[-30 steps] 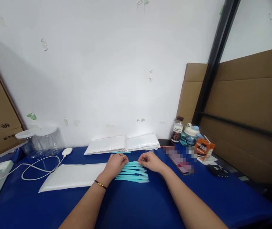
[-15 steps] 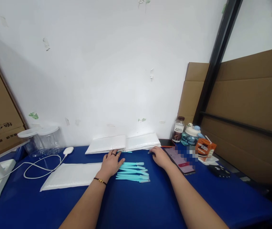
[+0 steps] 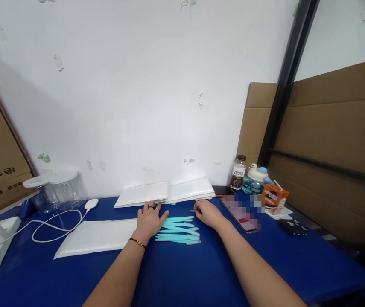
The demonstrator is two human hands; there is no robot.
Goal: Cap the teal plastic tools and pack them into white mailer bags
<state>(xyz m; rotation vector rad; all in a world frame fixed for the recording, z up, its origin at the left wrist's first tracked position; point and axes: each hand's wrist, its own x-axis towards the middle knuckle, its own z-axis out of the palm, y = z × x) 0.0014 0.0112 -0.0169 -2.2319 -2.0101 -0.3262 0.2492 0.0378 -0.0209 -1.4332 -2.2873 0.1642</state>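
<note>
Several turquoise eyebrow razors [image 3: 177, 230] with translucent tips lie side by side on the blue table. My left hand [image 3: 149, 219] rests palm down at their left ends, fingers apart, over the right edge of a white bubble mailer [image 3: 100, 235]. My right hand [image 3: 208, 213] is beyond their right ends, its thumb and fingers pinched together. A small translucent bit [image 3: 192, 210] shows at those fingertips; the rest of it is hidden. Behind the hands, against the wall, lie a left stack of white bubble mailers [image 3: 140, 194] and a right stack [image 3: 190, 190]. A little turquoise shows under their front edge.
To the right are a phone [image 3: 238, 214], another dark phone [image 3: 223, 190], a brown-capped bottle [image 3: 238, 172], a blue water bottle [image 3: 255, 181] and an orange carton [image 3: 273, 199]. Clear jars [image 3: 65, 192], a white cable [image 3: 57, 212] and a power strip [image 3: 6, 234] lie left.
My right hand has shifted slightly left and toward me, closer to the razors, with the small translucent bit at its fingertips. My left hand stays nearly in place. The view has tilted a little.
</note>
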